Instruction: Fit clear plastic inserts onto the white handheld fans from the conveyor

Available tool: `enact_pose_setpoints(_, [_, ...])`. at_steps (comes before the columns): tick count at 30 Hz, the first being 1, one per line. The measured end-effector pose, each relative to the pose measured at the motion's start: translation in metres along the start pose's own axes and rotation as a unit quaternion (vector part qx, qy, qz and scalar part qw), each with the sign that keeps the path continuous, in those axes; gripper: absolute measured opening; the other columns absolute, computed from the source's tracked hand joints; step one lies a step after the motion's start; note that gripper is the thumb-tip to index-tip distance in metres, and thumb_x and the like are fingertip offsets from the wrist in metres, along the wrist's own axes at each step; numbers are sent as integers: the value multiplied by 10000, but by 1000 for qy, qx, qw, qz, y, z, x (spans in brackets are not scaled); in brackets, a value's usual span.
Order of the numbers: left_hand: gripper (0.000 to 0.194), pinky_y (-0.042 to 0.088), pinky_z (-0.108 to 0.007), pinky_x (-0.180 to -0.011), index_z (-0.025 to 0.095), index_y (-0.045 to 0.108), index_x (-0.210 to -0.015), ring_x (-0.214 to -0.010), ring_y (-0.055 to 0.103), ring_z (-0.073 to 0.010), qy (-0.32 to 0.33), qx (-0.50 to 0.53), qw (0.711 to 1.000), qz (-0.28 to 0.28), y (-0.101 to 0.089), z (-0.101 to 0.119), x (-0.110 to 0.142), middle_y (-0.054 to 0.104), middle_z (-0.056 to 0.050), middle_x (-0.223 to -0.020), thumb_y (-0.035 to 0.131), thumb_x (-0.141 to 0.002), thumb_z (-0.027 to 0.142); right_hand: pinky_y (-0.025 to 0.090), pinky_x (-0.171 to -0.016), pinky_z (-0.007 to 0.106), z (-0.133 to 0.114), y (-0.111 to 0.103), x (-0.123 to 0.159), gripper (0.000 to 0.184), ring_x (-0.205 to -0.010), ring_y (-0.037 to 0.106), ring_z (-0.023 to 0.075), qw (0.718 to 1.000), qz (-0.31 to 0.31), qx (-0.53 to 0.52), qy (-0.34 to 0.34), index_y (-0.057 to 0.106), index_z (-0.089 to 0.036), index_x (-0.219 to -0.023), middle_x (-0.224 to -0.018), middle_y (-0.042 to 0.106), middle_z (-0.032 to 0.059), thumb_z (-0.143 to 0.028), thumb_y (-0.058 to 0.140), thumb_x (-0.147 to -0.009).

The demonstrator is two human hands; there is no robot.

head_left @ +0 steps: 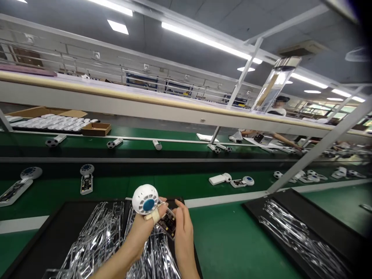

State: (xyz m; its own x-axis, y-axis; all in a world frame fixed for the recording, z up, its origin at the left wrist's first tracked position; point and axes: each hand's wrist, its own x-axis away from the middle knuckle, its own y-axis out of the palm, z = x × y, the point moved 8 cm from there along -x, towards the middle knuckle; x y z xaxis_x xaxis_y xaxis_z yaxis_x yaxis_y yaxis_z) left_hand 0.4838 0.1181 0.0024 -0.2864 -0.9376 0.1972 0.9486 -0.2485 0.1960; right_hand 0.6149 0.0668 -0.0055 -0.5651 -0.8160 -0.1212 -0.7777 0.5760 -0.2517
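Note:
A white handheld fan (145,199) with a round head and a blue centre is held up above a black tray (49,232). Its handle lies open, so a dark circuit board (167,223) shows inside. My left hand (147,226) grips the fan just below the head, with a pale wrap around the thumb. My right hand (183,228) closes on the handle's right edge, fingertips partly hidden behind it. Below both hands, many clear shiny plastic pieces (99,236) fill the tray.
Another black tray (314,217) of clear parts stands at right. Across the green conveyor belt (174,182) lie several fans, among them an open one (86,184). A slanted white post (316,155) rises at right. Beyond, a person's arm (286,141) reaches over the far line.

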Motion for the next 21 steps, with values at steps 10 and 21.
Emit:
enact_pose_setpoints(10, [516, 471, -332, -893, 189, 631, -924, -984, 605, -263, 86, -53, 993, 56, 12, 1, -12, 677, -81, -1003, 682, -571, 562, 403, -546, 266, 29, 5, -46, 515, -513, 505, 151, 998, 49, -22, 34, 468, -203, -533, -510, 545, 16, -521, 251, -874])
enact_pose_setpoints(21, [335, 516, -379, -761, 126, 563, -1080, -907, 620, -197, -129, -254, 943, 172, -104, -54, -199, 631, -97, -1058, 567, -821, 339, 444, -796, 406, 79, 44, -42, 353, -912, 559, 276, 962, -153, 205, -91, 623, -238, -1091, -955, 599, 92, -222, 472, -773])
